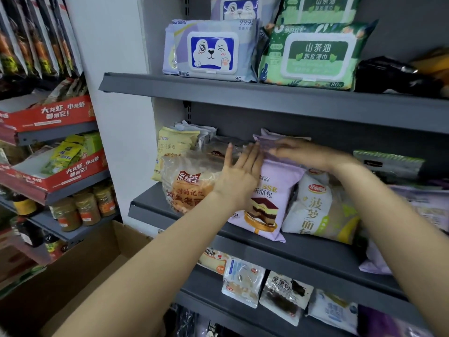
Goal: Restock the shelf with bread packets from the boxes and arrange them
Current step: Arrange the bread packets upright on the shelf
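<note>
Nearest the camera, an open cardboard box (92, 276) sits on the floor below the left forearm; its inside is dark and what it holds cannot be made out. On the lower shelf (303, 310), small bread packets lie flat in a row, among them a clear one with an orange print (243, 280) and a dark-filled one (285, 296).

Above that, on the middle shelf (315, 249), the left hand (239, 176) lies flat with its fingers straight and slightly spread, pressed against the left edge of the purple bread packet (269, 205), which stands upright and bears a picture of layered cake. The right hand (308, 153), blurred, rests over the packet's top edge; whether its fingers curl round the packet or only lie on it cannot be told. To the left of the purple packet, a clear bag of orange-brown bread (187, 188) touches the left wrist, with a pale yellow packet (170, 147) standing behind it. Just to the right stands a white and green pineapple bread packet (320, 207).

Farther up, the top shelf (243, 90) carries wet-wipe packs: lilac ones with a cartoon dog (211, 52) and green ones (313, 57).

To the far left, on a separate rack, red cardboard trays (56, 176) hold green and yellow sachets (65, 154), with brown spice jars (85, 210) on the tier below.
</note>
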Action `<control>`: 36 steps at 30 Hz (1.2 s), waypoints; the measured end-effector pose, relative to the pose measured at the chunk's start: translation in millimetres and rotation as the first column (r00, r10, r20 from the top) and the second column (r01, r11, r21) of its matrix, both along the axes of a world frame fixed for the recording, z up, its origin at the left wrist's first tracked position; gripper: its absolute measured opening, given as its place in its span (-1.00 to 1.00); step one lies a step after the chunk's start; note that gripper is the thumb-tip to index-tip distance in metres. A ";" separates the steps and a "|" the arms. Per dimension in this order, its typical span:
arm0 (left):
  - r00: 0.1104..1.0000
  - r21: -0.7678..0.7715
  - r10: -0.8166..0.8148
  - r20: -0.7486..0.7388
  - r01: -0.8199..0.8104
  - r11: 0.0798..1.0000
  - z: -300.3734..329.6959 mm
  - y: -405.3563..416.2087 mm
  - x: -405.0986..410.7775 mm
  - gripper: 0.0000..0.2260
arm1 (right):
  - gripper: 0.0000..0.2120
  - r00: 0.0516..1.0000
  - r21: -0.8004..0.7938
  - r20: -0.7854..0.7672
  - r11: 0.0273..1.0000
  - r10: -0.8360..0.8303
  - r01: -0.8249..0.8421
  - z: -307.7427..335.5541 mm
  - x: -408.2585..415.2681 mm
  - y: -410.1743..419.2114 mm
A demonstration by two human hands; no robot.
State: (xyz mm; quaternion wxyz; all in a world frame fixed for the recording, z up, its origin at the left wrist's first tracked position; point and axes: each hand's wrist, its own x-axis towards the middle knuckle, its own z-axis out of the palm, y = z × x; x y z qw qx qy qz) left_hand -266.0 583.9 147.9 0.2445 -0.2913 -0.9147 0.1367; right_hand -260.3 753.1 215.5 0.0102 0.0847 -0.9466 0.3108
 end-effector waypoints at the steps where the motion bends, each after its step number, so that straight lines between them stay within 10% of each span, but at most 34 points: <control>1: 1.000 0.027 0.004 -0.006 -0.004 1.000 -0.4 -0.3 1.9 -0.02 | -0.36 1.000 0.059 0.007 0.998 -0.023 0.022 -4.6 10.8 5.8; 4: 0.999 0.114 -0.008 -0.043 0.013 0.993 -6.2 1.2 5.3 -0.01 | -0.22 0.985 0.384 -0.097 0.908 -0.142 0.169 -21.3 30.8 11.8; 11: 0.879 0.119 -0.361 -0.311 0.413 0.903 -34.5 41.5 28.3 -0.23 | -0.14 0.944 0.522 -0.186 0.787 -0.274 0.331 -24.7 83.2 39.4; 15: 0.905 -0.012 -0.319 -0.281 0.329 0.944 -19.0 68.9 35.0 -0.29 | -0.06 0.927 0.795 -0.189 0.504 -0.325 0.339 -45.6 95.4 46.1; 22: 0.899 -0.048 -0.298 -0.321 0.299 0.953 -34.4 92.3 14.4 -0.61 | -0.37 0.854 0.822 -0.341 0.316 -0.392 0.474 -68.0 79.7 30.2; 32: 0.883 -0.002 -0.280 -0.377 0.301 0.954 -41.4 101.8 5.8 -0.63 | -0.06 0.839 0.683 -0.495 0.495 -0.227 0.537 -68.1 109.8 63.0; 36: 0.926 -0.003 -0.290 -0.242 0.298 0.955 -35.3 93.3 17.0 -0.04 | -0.07 0.773 0.579 -0.532 0.518 -0.345 0.629 -56.3 127.7 91.2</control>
